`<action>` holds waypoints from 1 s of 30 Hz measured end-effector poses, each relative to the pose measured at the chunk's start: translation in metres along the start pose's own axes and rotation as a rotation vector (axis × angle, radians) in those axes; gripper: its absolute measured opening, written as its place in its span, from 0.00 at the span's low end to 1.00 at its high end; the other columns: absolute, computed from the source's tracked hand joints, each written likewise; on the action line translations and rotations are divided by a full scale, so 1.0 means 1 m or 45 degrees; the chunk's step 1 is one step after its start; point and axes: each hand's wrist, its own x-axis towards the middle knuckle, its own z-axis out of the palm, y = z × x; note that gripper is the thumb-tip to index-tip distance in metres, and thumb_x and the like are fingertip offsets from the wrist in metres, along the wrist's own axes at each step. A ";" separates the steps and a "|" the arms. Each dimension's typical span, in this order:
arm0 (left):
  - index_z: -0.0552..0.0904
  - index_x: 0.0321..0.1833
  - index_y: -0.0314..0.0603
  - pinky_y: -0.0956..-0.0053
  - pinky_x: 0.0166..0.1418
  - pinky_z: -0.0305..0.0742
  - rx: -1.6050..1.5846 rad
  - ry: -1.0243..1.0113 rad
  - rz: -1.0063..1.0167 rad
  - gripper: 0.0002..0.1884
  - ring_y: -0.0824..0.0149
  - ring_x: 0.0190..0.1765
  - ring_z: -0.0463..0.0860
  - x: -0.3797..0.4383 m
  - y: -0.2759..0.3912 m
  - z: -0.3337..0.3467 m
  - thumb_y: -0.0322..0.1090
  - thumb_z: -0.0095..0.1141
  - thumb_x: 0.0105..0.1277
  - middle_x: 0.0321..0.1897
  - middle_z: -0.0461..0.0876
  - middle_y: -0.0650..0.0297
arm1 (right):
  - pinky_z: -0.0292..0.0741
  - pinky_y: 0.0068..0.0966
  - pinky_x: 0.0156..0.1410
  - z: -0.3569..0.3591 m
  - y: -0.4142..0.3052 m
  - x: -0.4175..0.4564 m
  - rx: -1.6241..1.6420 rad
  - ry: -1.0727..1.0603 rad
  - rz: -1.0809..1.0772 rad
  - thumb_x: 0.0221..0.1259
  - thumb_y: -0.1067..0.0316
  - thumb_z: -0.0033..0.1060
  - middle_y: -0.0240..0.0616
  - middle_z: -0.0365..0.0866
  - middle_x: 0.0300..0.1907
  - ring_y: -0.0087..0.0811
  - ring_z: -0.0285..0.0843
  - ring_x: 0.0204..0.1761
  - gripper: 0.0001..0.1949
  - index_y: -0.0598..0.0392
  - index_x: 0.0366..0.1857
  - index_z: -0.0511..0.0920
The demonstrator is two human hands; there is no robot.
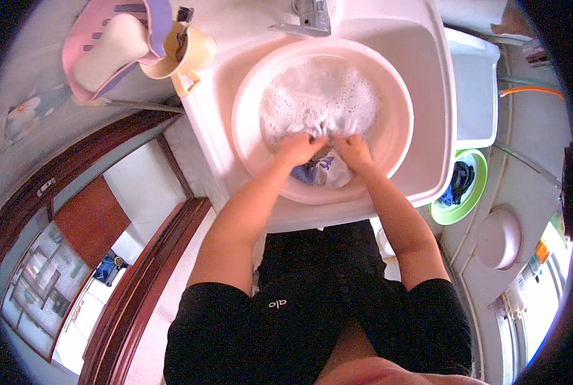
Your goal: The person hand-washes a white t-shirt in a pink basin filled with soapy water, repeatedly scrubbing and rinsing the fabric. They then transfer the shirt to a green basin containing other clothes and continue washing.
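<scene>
Both hands are over a round pale plastic basin that sits in a sink. Foamy water covers much of the basin. My left hand is curled at the suds, gripping wet white cloth that carries a blue print. Close beside it, my right hand also has its fingers closed on the white cloth. Part of the cloth bunches between the hands; the rest shows nearer to me, beside a bluish piece of fabric. Suds hide some of the fingertips and the submerged fabric.
A metal faucet stands behind the basin. At the left are a yellow cup holding a brush and a pink-and-purple holder. A green basin with dark clothes lies right of the sink, near a pale tub.
</scene>
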 end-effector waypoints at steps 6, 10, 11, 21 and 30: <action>0.78 0.35 0.30 0.67 0.44 0.68 -0.990 0.736 -0.068 0.30 0.60 0.37 0.77 -0.022 -0.045 -0.022 0.56 0.35 0.66 0.30 0.79 0.56 | 0.70 0.28 0.45 -0.057 -0.042 -0.040 0.737 -0.046 -0.106 0.58 0.52 0.52 0.40 0.79 0.37 0.31 0.75 0.40 0.21 0.64 0.40 0.74; 0.69 0.55 0.27 0.68 0.57 0.64 -1.680 0.821 0.055 0.29 0.62 0.54 0.71 -0.026 -0.034 -0.041 0.51 0.43 0.64 0.52 0.72 0.52 | 0.71 0.30 0.48 -0.060 -0.052 0.010 1.152 0.158 -0.227 0.55 0.54 0.57 0.41 0.77 0.40 0.34 0.76 0.40 0.25 0.63 0.50 0.68; 0.68 0.57 0.28 0.67 0.57 0.63 -1.669 0.784 -0.029 0.30 0.62 0.53 0.71 -0.027 -0.023 -0.047 0.51 0.45 0.63 0.53 0.71 0.54 | 0.71 0.30 0.49 -0.054 -0.052 0.027 1.260 0.246 -0.221 0.54 0.54 0.58 0.42 0.77 0.42 0.35 0.75 0.41 0.27 0.63 0.52 0.66; 0.77 0.41 0.26 0.61 0.51 0.67 -0.902 0.593 -0.284 0.23 0.45 0.47 0.75 0.045 -0.053 0.034 0.45 0.41 0.60 0.42 0.76 0.40 | 0.72 0.36 0.44 -0.012 -0.030 0.071 0.230 -0.060 0.151 0.50 0.48 0.56 0.57 0.77 0.37 0.47 0.76 0.40 0.29 0.67 0.45 0.68; 0.70 0.51 0.27 0.65 0.58 0.65 -1.774 0.922 -0.017 0.21 0.54 0.52 0.73 0.025 -0.035 -0.007 0.36 0.44 0.58 0.48 0.73 0.48 | 0.70 0.35 0.49 -0.025 -0.022 0.084 0.160 0.088 -0.052 0.53 0.54 0.50 0.52 0.78 0.41 0.42 0.76 0.44 0.20 0.61 0.40 0.78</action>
